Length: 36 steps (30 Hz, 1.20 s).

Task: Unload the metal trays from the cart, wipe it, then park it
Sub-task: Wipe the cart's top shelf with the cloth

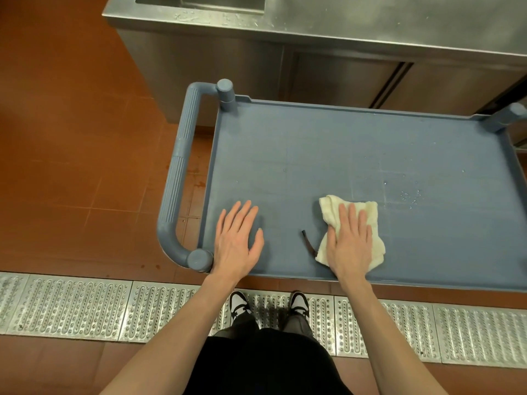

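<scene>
Hands flat – right hand (352, 240) pressing cloth (368, 212) on cart (313, 143), left hand (238, 238) spread beside it

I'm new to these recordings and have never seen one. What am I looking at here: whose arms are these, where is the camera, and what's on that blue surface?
There is no machine here: a person works with bare hands, and the single camera sits on their head, looking forward and down, so you see their own arms and shoes. The blue surface is the top shelf of a plastic cart, with its handle on the left, standing in front of a steel counter. No metal trays lie on it. The right hand presses flat on a pale cloth, wiping. The left hand rests open on the shelf, holding nothing. A small dark strip lies beside the cloth, and water droplets show further right.
</scene>
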Available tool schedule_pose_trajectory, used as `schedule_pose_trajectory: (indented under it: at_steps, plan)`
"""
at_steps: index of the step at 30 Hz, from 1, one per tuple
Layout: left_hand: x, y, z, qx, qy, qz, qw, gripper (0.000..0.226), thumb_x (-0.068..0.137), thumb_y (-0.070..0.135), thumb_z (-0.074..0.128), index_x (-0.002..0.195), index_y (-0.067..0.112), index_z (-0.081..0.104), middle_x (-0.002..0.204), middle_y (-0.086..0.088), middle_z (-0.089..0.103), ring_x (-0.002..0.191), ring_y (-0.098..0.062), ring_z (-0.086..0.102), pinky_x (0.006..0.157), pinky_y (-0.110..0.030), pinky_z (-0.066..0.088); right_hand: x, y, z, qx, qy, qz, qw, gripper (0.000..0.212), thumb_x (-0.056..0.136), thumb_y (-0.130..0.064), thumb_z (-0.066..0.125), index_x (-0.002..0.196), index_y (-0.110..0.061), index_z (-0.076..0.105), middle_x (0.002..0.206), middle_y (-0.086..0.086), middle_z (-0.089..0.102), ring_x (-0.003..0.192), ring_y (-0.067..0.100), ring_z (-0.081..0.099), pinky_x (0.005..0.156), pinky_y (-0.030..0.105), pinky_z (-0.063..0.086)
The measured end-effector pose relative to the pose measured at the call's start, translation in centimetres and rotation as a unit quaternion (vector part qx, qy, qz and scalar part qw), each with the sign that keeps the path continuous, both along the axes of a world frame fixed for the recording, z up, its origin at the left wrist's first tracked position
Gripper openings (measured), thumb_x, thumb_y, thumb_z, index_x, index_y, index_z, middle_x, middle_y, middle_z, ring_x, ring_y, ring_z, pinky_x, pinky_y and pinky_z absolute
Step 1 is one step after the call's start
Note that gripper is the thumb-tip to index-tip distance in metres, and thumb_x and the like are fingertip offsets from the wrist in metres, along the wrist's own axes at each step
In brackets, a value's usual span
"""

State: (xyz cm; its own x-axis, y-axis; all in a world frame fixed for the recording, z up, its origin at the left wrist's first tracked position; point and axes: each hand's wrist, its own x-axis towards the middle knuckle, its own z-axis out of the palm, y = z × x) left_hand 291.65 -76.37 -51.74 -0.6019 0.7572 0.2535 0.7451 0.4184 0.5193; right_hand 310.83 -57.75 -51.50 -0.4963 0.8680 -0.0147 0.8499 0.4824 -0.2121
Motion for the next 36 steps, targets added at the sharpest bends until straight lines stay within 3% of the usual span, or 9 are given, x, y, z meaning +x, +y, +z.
schedule_pose_trajectory:
  at_steps: [9, 12, 16, 19, 21, 23, 27, 32, 36]
  plan:
    - [-0.3, -0.1, 0.3, 0.023, -0.05, 0.003, 0.999, 0.063, 0.103, 0.042, 0.048, 0.156, 0.009, 0.046, 0.161, -0.006, 0.048, 0.156, -0.023, 0.034, 0.129, -0.052, 0.021, -6.6, -6.3, 0.0, -0.04, 0.02, 0.221, 0.974, 0.063, 0.103, -0.044, 0.031, 0.163, -0.026, 0.031, 0.171, -0.001, 0.026, 0.16, 0.027, 0.018, 0.126, 0.045, 0.018]
    - [-0.3, -0.1, 0.5, 0.036, -0.058, -0.014, 0.998, 0.065, 0.101, 0.041, 0.05, 0.157, 0.009, 0.044, 0.162, -0.005, 0.047, 0.157, -0.022, 0.034, 0.129, -0.053, 0.021, -9.4, -7.3, 0.0, -0.053, 0.006, 0.32, 0.946, 0.068, 0.1, -0.043, 0.033, 0.165, -0.025, 0.024, 0.174, -0.003, 0.017, 0.162, 0.024, 0.005, 0.129, 0.042, 0.007]
    - [-0.3, 0.0, 1.2, 0.073, -0.055, -0.026, 0.995, 0.062, 0.095, 0.031, 0.055, 0.152, 0.009, 0.052, 0.159, -0.005, 0.051, 0.154, -0.02, 0.039, 0.126, -0.055, 0.025, -12.7, -8.1, -0.5, 0.025, -0.052, 0.469, 0.881, 0.067, 0.102, -0.038, 0.035, 0.163, -0.014, 0.021, 0.169, 0.012, 0.027, 0.159, 0.033, 0.017, 0.131, 0.049, 0.004]
    - [-0.4, -0.1, 1.4, 0.089, -0.037, -0.022, 0.995, 0.061, 0.091, 0.031, 0.055, 0.148, 0.009, 0.058, 0.155, -0.006, 0.055, 0.15, -0.021, 0.044, 0.125, -0.054, 0.027, -14.5, -7.9, 0.2, 0.058, -0.062, 0.385, 0.919, 0.085, 0.103, -0.047, 0.044, 0.162, 0.002, 0.007, 0.167, 0.03, 0.015, 0.16, 0.037, 0.006, 0.13, 0.051, -0.001]
    - [-0.6, -0.2, 1.2, 0.104, -0.025, -0.023, 0.994, 0.059, 0.091, 0.031, 0.056, 0.144, 0.007, 0.062, 0.153, -0.007, 0.058, 0.148, -0.022, 0.048, 0.124, -0.052, 0.031, -14.2, -8.4, 0.0, 0.091, -0.024, 0.487, 0.868, 0.078, 0.1, -0.038, 0.053, 0.162, -0.006, 0.02, 0.166, 0.021, 0.028, 0.157, 0.032, 0.02, 0.129, 0.051, 0.013]
    - [-0.6, -0.4, 0.9, 0.115, -0.009, -0.019, 0.993, 0.056, 0.091, 0.031, 0.057, 0.14, 0.006, 0.065, 0.151, -0.008, 0.06, 0.145, -0.023, 0.05, 0.121, -0.052, 0.035, -14.1, -7.9, 0.2, 0.004, 0.023, 0.573, 0.819, 0.06, 0.097, -0.028, 0.057, 0.152, -0.009, 0.045, 0.153, 0.014, 0.051, 0.148, 0.032, 0.04, 0.124, 0.052, 0.027]
    - [-0.6, -0.5, 0.4, 0.113, -0.006, -0.016, 0.993, 0.052, 0.093, 0.031, 0.055, 0.138, 0.007, 0.067, 0.149, -0.007, 0.061, 0.143, -0.025, 0.053, 0.119, -0.052, 0.037, -12.8, -7.0, 0.2, -0.093, 0.088, 0.565, 0.815, 0.041, 0.088, -0.025, 0.067, 0.128, -0.013, 0.067, 0.134, 0.004, 0.066, 0.144, 0.029, 0.046, 0.125, 0.049, 0.026]
    - [-0.8, -0.4, 0.5, 0.099, 0.006, -0.025, 0.995, 0.051, 0.097, 0.031, 0.052, 0.138, 0.005, 0.066, 0.15, -0.008, 0.061, 0.144, -0.025, 0.052, 0.123, -0.051, 0.034, -11.2, -6.1, 1.2, -0.114, 0.057, 0.553, 0.823, 0.053, 0.087, -0.024, 0.064, 0.139, -0.019, 0.06, 0.15, -0.004, 0.056, 0.156, 0.019, 0.027, 0.129, 0.046, 0.017]
    - [-0.8, -0.3, 0.7, 0.085, 0.016, -0.023, 0.996, 0.049, 0.102, 0.031, 0.047, 0.14, 0.005, 0.065, 0.15, -0.008, 0.061, 0.145, -0.027, 0.051, 0.124, -0.052, 0.033, -8.1, -4.6, 0.8, -0.067, 0.002, 0.54, 0.839, 0.07, 0.094, -0.027, 0.052, 0.161, -0.024, 0.035, 0.172, -0.004, 0.024, 0.162, 0.018, 0.003, 0.132, 0.043, 0.005]
